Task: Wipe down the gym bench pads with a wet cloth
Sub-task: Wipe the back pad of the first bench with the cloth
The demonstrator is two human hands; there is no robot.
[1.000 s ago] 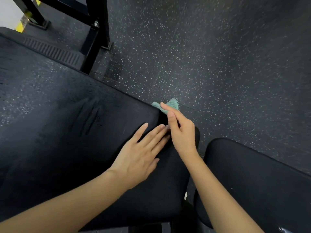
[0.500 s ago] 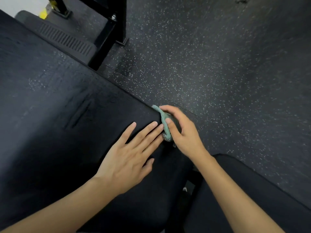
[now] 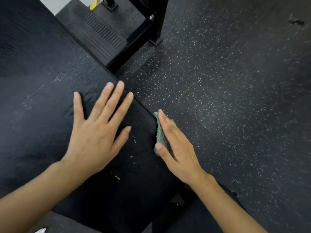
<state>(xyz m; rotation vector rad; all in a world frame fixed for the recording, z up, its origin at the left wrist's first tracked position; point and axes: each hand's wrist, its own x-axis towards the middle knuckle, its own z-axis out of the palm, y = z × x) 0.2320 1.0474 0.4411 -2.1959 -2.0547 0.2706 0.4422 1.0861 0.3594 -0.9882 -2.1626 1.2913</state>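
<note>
Two hands: left hand flat and spread atop the bench pad; right hand, fingers straight, presses green cloth against its right edge; black frame beyond.

Bench pad w/ cloth at its R edge

Pad: black, grained vinyl, flat top, runs diag. from upper L to bottom centre; a few pale flecks & small shiny marks on the near part; left hand lies flat on top, fingers spread, tips near the edge. Cloth: teal-green, waffle weave, bunched into a narrow strip, set vs. the pad's R side edge approx. mid-length; right hand presses it there w/ straight fingers, thumb on its near end; a bit of cloth shows past the fingers.
</note>
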